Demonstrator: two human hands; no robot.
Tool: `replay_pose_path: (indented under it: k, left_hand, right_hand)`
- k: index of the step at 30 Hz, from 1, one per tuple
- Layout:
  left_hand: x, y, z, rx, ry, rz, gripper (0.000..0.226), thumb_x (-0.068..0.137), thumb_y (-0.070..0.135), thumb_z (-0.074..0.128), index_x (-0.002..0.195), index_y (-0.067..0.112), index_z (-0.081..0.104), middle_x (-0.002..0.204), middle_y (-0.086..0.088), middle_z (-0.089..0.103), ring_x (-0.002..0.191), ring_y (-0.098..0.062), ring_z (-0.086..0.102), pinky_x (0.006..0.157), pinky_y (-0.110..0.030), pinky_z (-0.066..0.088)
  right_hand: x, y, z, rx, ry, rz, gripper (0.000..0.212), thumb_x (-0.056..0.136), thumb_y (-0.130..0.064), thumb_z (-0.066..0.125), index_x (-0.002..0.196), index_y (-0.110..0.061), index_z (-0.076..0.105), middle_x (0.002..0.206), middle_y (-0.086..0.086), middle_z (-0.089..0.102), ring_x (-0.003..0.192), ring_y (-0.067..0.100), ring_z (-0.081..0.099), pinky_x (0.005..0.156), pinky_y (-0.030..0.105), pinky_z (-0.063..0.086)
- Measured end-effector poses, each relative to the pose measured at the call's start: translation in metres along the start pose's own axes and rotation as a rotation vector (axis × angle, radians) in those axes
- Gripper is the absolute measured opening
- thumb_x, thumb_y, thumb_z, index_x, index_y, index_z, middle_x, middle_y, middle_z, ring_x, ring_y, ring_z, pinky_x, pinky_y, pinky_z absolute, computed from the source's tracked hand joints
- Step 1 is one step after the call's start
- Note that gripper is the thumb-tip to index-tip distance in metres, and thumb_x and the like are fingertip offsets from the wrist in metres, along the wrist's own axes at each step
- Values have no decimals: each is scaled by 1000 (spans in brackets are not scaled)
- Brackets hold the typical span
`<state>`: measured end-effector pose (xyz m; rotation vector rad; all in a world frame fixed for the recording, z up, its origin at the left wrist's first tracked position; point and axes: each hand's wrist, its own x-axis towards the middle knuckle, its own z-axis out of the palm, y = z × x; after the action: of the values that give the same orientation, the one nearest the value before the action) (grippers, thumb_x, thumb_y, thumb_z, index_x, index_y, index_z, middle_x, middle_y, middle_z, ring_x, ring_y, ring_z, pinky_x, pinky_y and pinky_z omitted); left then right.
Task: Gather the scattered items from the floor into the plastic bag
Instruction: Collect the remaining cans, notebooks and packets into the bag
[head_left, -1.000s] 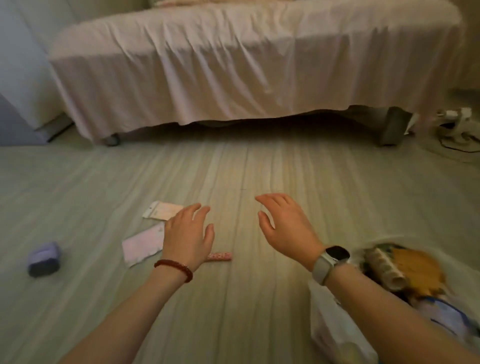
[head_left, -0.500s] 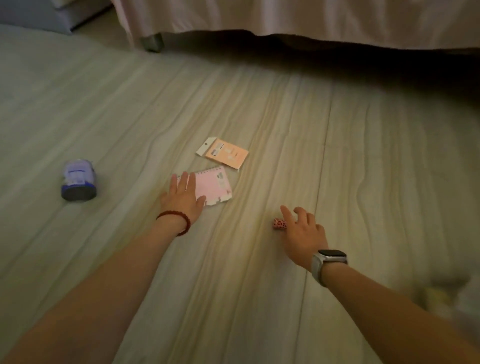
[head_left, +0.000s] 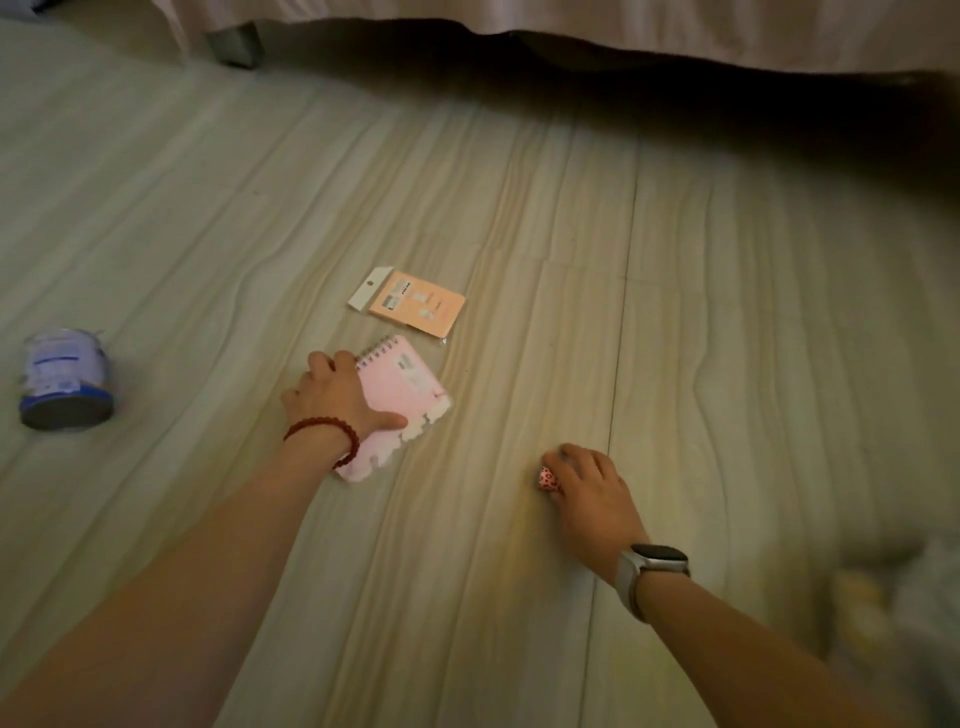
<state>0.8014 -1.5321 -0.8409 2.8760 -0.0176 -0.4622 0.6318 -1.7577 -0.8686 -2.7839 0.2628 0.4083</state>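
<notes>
Left hand (head_left: 340, 399) grips the pink notebook (head_left: 400, 400) on the floor (head_left: 519, 208): fingers curled over its spiral edge, thumb flat on the cover. Right hand (head_left: 589, 493), right of the notebook, fingers curled round a small pink spotted item (head_left: 549, 479), still on the floor. Orange packet (head_left: 410, 302) lies just beyond the notebook, not touching. Blue can (head_left: 65, 380) on its side, well left of the notebook. Plastic bag (head_left: 904, 618) far right of it, blurred.
</notes>
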Motion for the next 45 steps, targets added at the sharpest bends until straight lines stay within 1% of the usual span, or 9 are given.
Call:
replay_pose_path:
  k: [6,12,16,19,28,33,38,42,45]
  left_hand:
    - [-74,29,15,-290,296,103,28,89,30,50,110,11,50,103,-16,67,90,-35,60,76,-38,42]
    - [-133,93,-5,-552,403,123,30,89,29,50,113,12,50,111,-12,65,95,-32,60,70,-33,40]
    - [-171,151,-37,-710,451,222,27,87,27,55,110,13,53,107,-7,65,94,-26,59,73,-28,37]
    - [-206,201,-52,-814,441,325,25,85,28,58,106,15,56,94,7,56,83,-10,50,71,-19,33]
    - [-322,324,-49,-1012,264,623,12,82,23,62,87,23,51,75,22,51,70,8,51,57,2,37]
    - [-351,347,-51,-1019,239,772,12,82,25,61,90,24,52,79,21,54,66,18,53,54,0,40]
    - [-355,361,-38,-943,30,765,5,85,23,57,89,23,54,78,18,56,73,5,55,57,-2,43]
    - [-360,362,-13,-856,-115,798,6,85,22,58,89,27,56,80,23,56,79,9,54,62,0,43]
    - [-365,361,-1,-819,-126,851,11,83,25,60,94,28,61,82,27,56,82,11,54,67,1,43]
  right_hand:
    - [-15,2,-34,365,16,101,32,94,-23,42,125,-14,47,120,14,49,106,31,51,91,35,43]
    - [-44,2,-102,609,310,70,31,91,-17,49,122,-13,50,100,7,46,81,16,45,67,12,29]
    - [-82,19,-175,758,457,-2,32,91,-20,48,122,-17,46,106,6,57,84,20,56,74,33,51]
    - [-128,58,-221,796,613,-37,44,90,-24,51,131,-28,34,93,-15,53,81,10,64,54,14,53]
    - [-273,218,-245,657,931,195,26,83,-13,62,104,-22,50,81,-4,57,79,21,61,73,39,52]
    - [-297,251,-191,638,695,373,19,83,-11,61,103,-11,59,89,0,61,89,28,62,77,36,50]
    - [-301,263,-181,169,607,496,23,90,-22,52,106,-10,63,117,10,59,109,28,52,90,38,43]
    - [-307,246,-215,956,704,347,35,92,-36,41,116,-16,57,97,-9,62,94,12,58,83,28,47]
    - [-309,237,-224,960,498,239,45,85,-42,47,119,-13,57,107,-3,64,97,14,60,84,32,49]
